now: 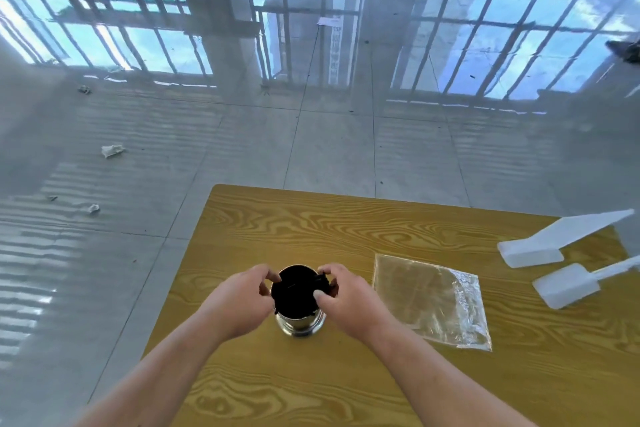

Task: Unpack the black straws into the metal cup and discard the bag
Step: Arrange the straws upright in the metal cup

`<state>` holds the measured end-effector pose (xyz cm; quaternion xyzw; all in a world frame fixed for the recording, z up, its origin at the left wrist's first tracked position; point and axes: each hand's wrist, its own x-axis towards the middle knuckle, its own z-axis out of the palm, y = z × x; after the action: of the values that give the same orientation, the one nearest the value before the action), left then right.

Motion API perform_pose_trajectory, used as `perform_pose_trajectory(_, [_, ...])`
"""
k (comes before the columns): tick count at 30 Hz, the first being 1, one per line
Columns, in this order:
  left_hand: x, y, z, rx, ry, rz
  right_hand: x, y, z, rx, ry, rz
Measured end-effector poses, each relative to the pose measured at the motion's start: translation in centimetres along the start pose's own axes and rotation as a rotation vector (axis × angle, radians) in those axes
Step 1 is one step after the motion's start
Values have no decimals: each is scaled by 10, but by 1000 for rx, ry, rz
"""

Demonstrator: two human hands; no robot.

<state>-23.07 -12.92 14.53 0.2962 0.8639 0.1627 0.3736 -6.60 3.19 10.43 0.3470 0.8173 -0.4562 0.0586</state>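
**poster1:** Two hands at the metal cup (300,321), which stood upright on the table (346,229), near its front left part. Left hand (242,298) curled round the left of the rim, fingertips touching it. Right hand (341,295) curled on the right of the rim, thumb and fingers pinched on the tops of the black straws (294,291). Looked packed full, just a black disc seen from above. Couldn't tell if any straw was still loose in the fingers.

**poster2:** And the bag?

**poster1:** Lay flat on the table, clear and crinkled, bag (433,302) just to the right of the cup. Looked empty, nothing dark inside. Not touched by either hand.

**poster2:** So, straws done, bag left?

**poster1:** Seemed so, going by that layout. Mattered most for the next bit: bag sat on the right hand's side, just beside it, well closer than to the left. Long side ran away from the body, slanted a little right. Probably an easy sideways reach for the right hand. Didn't spot any bin in view though, only shiny floor (242,135) with paper scraps and two white plastic pieces (540,250) at the far right of the table.
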Motion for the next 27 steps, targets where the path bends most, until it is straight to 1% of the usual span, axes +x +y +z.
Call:
perform_pose_trajectory(4, [5, -8, 11, -41, -111, 12, 7, -9, 7, 12, 69, 19])
perform_pose_trajectory(6, [9, -7, 18, -115, -123, 28, 8, -16, 10, 31, 84, 18])
perform_pose_trajectory(8, [13, -5, 24, -177, -59, 70, 7, -21, 14, 63, 76, 14])
perform_pose_trajectory(11, [19, -2, 25, -190, 68, 138, 6, -24, 18, 64, 83, 9])
perform_pose_trajectory(13, [24, 0, 26, -149, 94, 182, 4, -22, 19, 66, 95, 15])
perform_pose_trajectory(19, [35, 3, 29, 72, 123, 307, -5, -21, 19, 168, 138, 15])
perform_pose_trajectory(23, [38, 4, 26, 105, 152, 355, -13, -18, 14, 85, 236, 5])
perform_pose_trajectory(27, [36, 6, 14, 166, 126, 383, -18, -16, 9, 46, 264, -6])
